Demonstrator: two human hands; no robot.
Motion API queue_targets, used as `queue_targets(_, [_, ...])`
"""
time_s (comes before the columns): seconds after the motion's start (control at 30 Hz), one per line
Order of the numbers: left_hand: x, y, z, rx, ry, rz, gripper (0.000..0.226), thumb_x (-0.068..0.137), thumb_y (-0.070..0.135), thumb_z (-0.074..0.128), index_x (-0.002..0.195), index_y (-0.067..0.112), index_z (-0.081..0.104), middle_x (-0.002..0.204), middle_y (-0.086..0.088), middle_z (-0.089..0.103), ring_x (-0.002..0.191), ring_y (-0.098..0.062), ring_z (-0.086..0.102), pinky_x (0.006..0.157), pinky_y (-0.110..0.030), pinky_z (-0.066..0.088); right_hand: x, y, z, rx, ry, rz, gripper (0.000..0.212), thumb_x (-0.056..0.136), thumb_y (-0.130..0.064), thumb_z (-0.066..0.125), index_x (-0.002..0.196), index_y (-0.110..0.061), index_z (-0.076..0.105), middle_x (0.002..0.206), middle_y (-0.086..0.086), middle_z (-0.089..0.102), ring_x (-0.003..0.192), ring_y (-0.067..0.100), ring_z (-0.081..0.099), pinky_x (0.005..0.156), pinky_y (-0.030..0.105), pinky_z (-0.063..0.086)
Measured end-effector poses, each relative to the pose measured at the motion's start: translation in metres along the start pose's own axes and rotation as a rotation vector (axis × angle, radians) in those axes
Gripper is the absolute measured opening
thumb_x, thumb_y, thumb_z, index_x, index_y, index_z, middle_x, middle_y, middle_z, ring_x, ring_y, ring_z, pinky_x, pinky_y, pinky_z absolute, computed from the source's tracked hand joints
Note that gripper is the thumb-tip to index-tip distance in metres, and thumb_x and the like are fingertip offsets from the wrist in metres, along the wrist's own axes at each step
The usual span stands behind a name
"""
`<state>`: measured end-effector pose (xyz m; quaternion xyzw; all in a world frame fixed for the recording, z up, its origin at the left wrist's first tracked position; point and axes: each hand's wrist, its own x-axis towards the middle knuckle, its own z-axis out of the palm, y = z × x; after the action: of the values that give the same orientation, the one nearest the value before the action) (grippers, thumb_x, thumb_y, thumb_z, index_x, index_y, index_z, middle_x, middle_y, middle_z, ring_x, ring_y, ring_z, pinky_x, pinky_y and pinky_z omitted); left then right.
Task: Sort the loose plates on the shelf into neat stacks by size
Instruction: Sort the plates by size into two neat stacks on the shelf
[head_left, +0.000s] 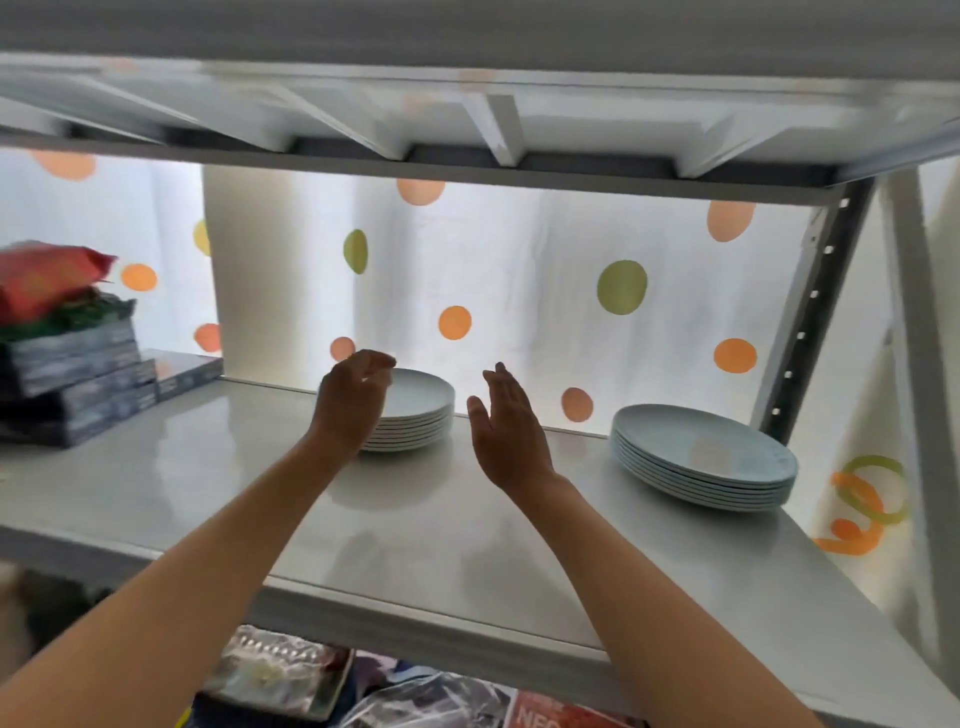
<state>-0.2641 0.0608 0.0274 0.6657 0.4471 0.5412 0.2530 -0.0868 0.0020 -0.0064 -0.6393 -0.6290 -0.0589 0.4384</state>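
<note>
Both empty hands (left (353, 400), right (506, 426)) hover over glossy shelf (415, 530) beside two plate stacks (410, 415)

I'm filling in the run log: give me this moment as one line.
left hand: empty, at small plate stack | right hand: open, empty | large plate stack: right, untouched | no loose plates seen

Looked like a home storage corner: white metal rack shelf (426, 525) with slotted uprights, backed by a white curtain with orange and green dots (519, 291); held stacked pale blue plates (706, 457), dark flat boxes (72, 374), a red snack bag (47, 275).
</note>
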Motion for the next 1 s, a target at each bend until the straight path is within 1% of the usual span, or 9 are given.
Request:
queue_targets(0.2, [0.035, -0.055, -0.042, 0.086, -0.017, -0.139, 0.022, 0.089, 0.014, 0.05, 0.104, 0.012, 0.067, 0.109, -0.011, 0.067, 0.099, -0.029, 0.057, 0.078, -0.03, 0.035, 0.028, -0.022, 0.034, 0.223, -0.137, 0.306, 0.057, 0.095, -0.025, 0.05, 0.147, -0.008, 0.035, 0.152, 0.01, 0.04, 0.139, 0.024, 0.037, 0.109, 0.029, 0.028])
queue_targets(0.33, [0.066, -0.071, -0.052, -0.05, -0.094, -0.334, 0.049, 0.092, 0.021, 0.054, 0.139, 0.013, 0.044, 0.136, -0.015, 0.053, 0.121, -0.031, 0.05, 0.098, -0.036, 0.038, 0.047, -0.027, 0.039, 0.371, -0.176, 0.547, 0.062, 0.09, -0.028, 0.057, 0.146, -0.009, 0.037, 0.146, 0.013, 0.046, 0.133, 0.028, 0.044, 0.103, 0.032, 0.035])
queue_targets(0.43, [0.087, -0.084, -0.05, -0.071, -0.14, -0.455, 0.061, 0.092, 0.026, 0.053, 0.147, 0.011, 0.032, 0.146, -0.018, 0.041, 0.129, -0.035, 0.043, 0.107, -0.045, 0.038, 0.057, -0.027, 0.043, 0.462, -0.201, 0.647, 0.067, 0.09, -0.035, 0.057, 0.149, -0.013, 0.034, 0.146, 0.009, 0.045, 0.127, 0.027, 0.047, 0.101, 0.043, 0.046])
queue_targets(0.53, [0.095, -0.101, -0.043, -0.152, -0.159, -0.564, 0.05, 0.093, 0.024, 0.05, 0.138, 0.004, 0.041, 0.141, -0.018, 0.043, 0.107, -0.031, 0.046, 0.093, -0.043, 0.043, 0.059, -0.029, 0.055, 0.565, -0.189, 0.749, 0.066, 0.089, -0.037, 0.059, 0.146, -0.013, 0.037, 0.142, 0.008, 0.048, 0.121, 0.028, 0.051, 0.086, 0.044, 0.054])
queue_targets(0.6, [0.1, -0.109, -0.039, -0.259, -0.173, -0.614, 0.03, 0.095, 0.02, 0.046, 0.121, 0.004, 0.05, 0.125, -0.024, 0.048, 0.096, -0.027, 0.043, 0.085, -0.042, 0.044, 0.059, -0.027, 0.071, 0.514, -0.167, 0.752, 0.06, 0.088, -0.038, 0.062, 0.136, -0.006, 0.046, 0.131, 0.012, 0.056, 0.115, 0.031, 0.057, 0.085, 0.043, 0.053])
queue_targets(0.7, [0.105, -0.117, -0.029, -0.315, -0.269, -0.547, 0.02, 0.098, 0.012, 0.037, 0.103, 0.008, 0.056, 0.103, -0.011, 0.053, 0.086, -0.024, 0.051, 0.072, -0.034, 0.044, 0.057, -0.023, 0.089, 0.479, -0.092, 0.723, 0.038, 0.088, -0.026, 0.059, 0.117, -0.001, 0.058, 0.11, 0.012, 0.062, 0.098, 0.026, 0.06, 0.089, 0.041, 0.05])
queue_targets(0.8, [0.104, -0.124, -0.013, -0.312, -0.363, -0.487, 0.032, 0.098, 0.009, 0.034, 0.113, 0.001, 0.061, 0.109, -0.017, 0.065, 0.097, -0.028, 0.058, 0.077, -0.034, 0.046, 0.057, -0.019, 0.092, 0.457, -0.053, 0.724, 0.024, 0.085, -0.016, 0.054, 0.104, -0.003, 0.061, 0.098, 0.008, 0.059, 0.09, 0.022, 0.054, 0.081, 0.035, 0.047])
queue_targets(0.9, [0.106, -0.12, -0.005, -0.1, -0.313, -0.464, 0.031, 0.096, 0.002, 0.035, 0.114, -0.011, 0.055, 0.124, -0.033, 0.055, 0.096, -0.029, 0.052, 0.075, -0.035, 0.041, 0.054, -0.015, 0.085, 0.464, -0.009, 0.748, 0.01, 0.082, -0.013, 0.055, 0.088, -0.006, 0.06, 0.085, 0.008, 0.057, 0.081, 0.023, 0.053, 0.071, 0.031, 0.042])
queue_targets(1.0, [0.1, -0.106, 0.008, -0.013, -0.279, -0.438, 0.035, 0.098, 0.001, 0.041, 0.13, -0.01, 0.048, 0.136, -0.028, 0.05, 0.12, -0.035, 0.053, 0.072, -0.027, 0.044, 0.043, -0.011, 0.07, 0.402, 0.032, 0.746, 0.012, 0.082, -0.013, 0.056, 0.087, -0.005, 0.062, 0.085, 0.008, 0.059, 0.08, 0.023, 0.053, 0.069, 0.027, 0.04])
